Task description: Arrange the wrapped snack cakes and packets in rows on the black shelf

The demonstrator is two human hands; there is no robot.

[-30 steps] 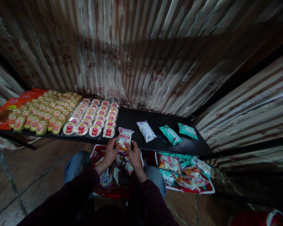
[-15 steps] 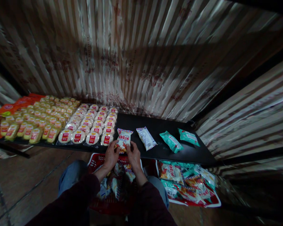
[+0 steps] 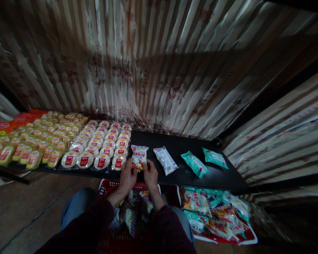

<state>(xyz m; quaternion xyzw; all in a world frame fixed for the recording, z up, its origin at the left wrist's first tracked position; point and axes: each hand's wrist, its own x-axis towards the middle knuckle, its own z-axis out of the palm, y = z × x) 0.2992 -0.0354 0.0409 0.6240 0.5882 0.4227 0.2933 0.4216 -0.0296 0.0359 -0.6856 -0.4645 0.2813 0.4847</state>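
striped, pleated sheeting backs a black shelf, bare along its rear toward the right end. at its front edge my left hand and right hand, curled nearly closed, pinch a crinkly red-and-white packet, between round wrapped cakes and a puffy pale packet.

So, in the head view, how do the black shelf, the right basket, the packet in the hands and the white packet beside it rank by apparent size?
1. Black shelf
2. Right basket
3. Held packet and white packet beside it: too alike to rank, held one partly hidden.
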